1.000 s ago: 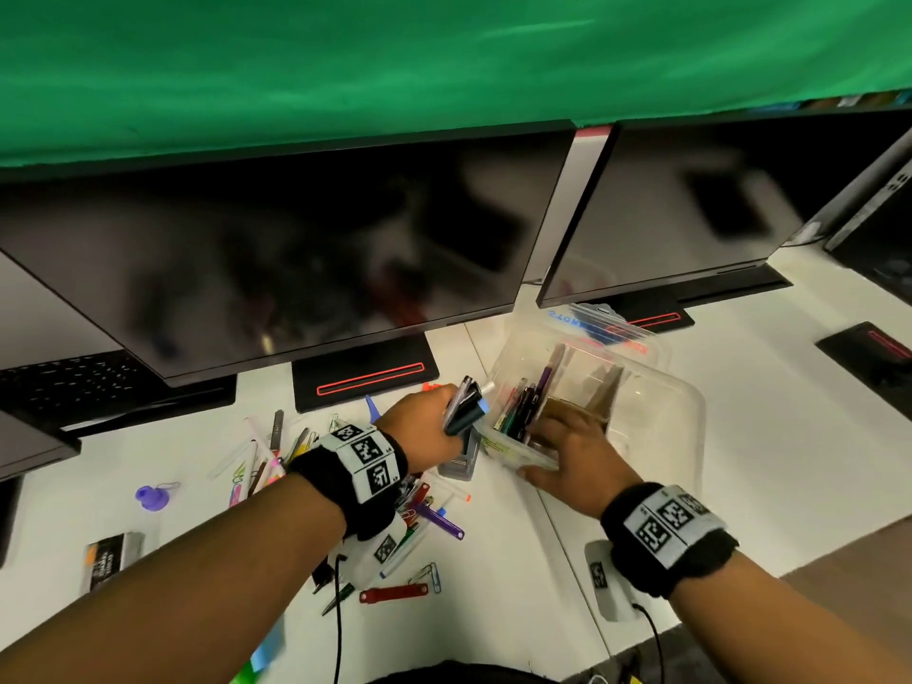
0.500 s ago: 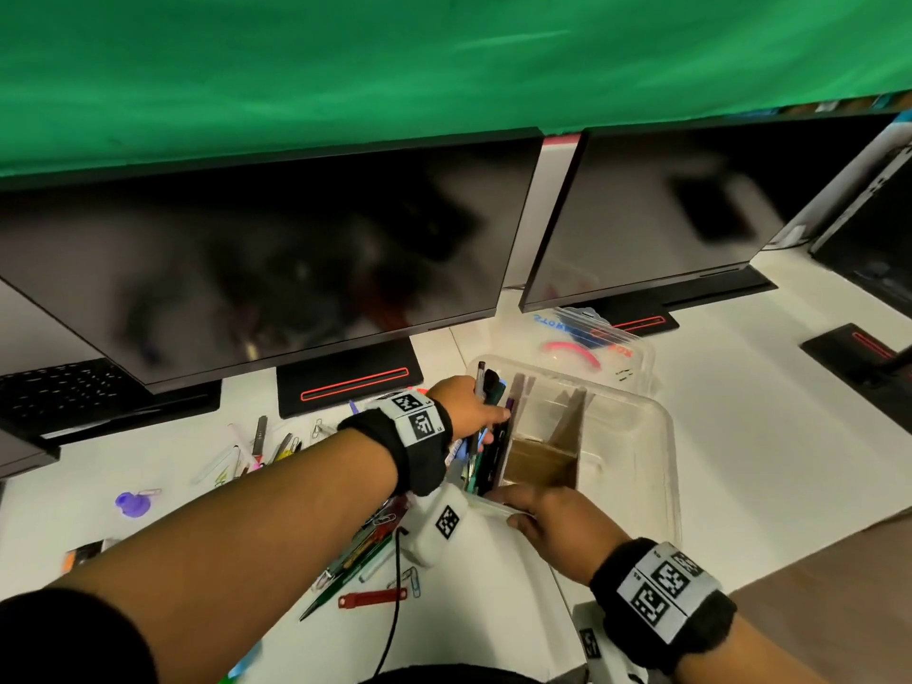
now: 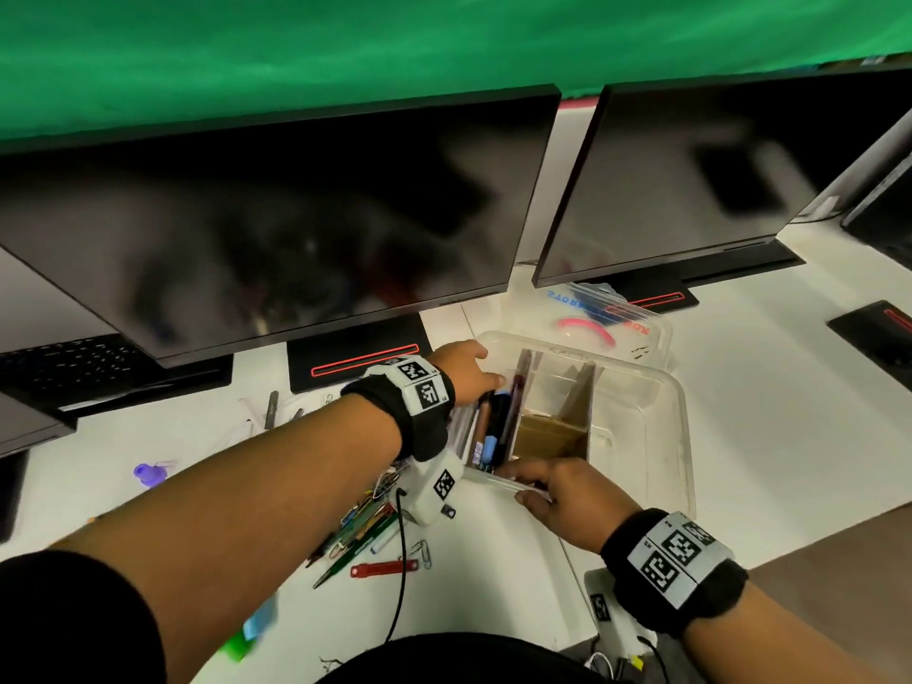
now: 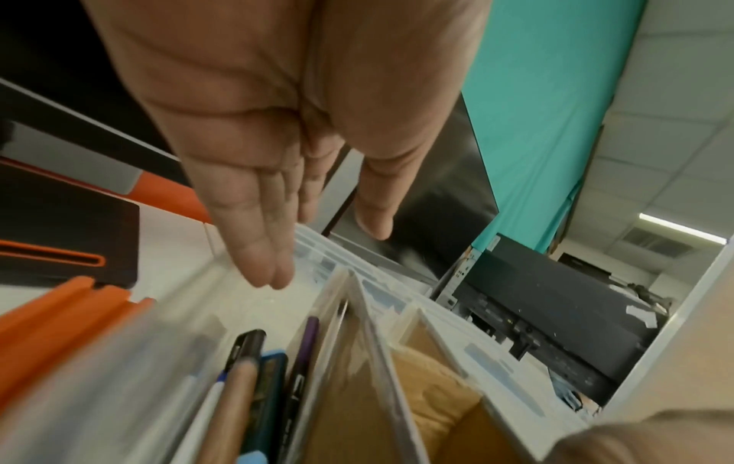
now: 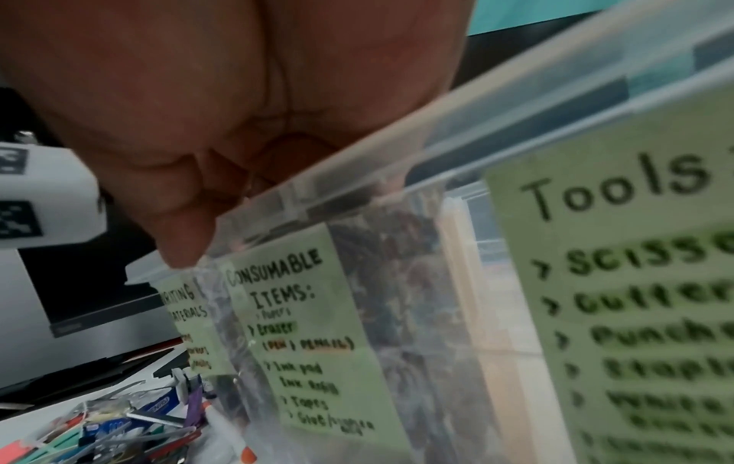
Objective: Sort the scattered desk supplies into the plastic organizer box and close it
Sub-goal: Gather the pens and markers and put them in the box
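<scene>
The clear plastic organizer box (image 3: pixel 656 427) stands on the white desk, split by cardboard dividers. Several pens and markers (image 3: pixel 493 427) lie in its left compartment, also seen close up in the left wrist view as pens (image 4: pixel 254 376). My left hand (image 3: pixel 464 367) hovers over that compartment's far end with straight fingers (image 4: pixel 270 238), holding nothing. My right hand (image 3: pixel 552 491) grips the box's near rim, fingers inside and thumb (image 5: pixel 182 245) outside on the wall (image 5: pixel 357 219). The clear lid (image 3: pixel 622 323) lies behind the box.
Loose pens, paper clips and a red cutter (image 3: pixel 385 569) lie scattered on the desk left of the box. A purple item (image 3: pixel 148 473) sits farther left. Two dark monitors (image 3: pixel 296 229) stand close behind. Green labels (image 5: pixel 290 329) cover the box's front wall.
My left hand carried a bunch of markers to the box, dropped them into the left compartment and is now open. My right hand shifted from inside the box to its near rim.
</scene>
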Tool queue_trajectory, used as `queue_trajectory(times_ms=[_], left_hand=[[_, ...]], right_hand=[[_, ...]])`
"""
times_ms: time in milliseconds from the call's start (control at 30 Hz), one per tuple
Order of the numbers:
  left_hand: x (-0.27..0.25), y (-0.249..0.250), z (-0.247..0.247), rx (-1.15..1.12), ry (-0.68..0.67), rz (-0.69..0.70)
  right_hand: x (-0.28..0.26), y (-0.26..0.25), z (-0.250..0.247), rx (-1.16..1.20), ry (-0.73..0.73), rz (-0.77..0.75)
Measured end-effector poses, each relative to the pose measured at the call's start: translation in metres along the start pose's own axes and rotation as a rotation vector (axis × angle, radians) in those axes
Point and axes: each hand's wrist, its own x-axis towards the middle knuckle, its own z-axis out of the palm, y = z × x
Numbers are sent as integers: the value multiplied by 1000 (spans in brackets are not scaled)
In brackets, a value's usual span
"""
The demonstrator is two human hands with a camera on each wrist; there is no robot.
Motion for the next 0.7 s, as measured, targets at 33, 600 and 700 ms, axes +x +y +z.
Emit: queue_trajectory(times_ms=[33,600,700], left_hand=[[-4,-9,-6,-57,2,-3],[-113,-238,-62,318,-4,-247],[-118,-263,-48,373,-39,-280]], right_hand=[[2,-5,-2,-29,13,5],[86,-124,70,-235,-114,-288],[94,-123,102,-316,-261,-335]])
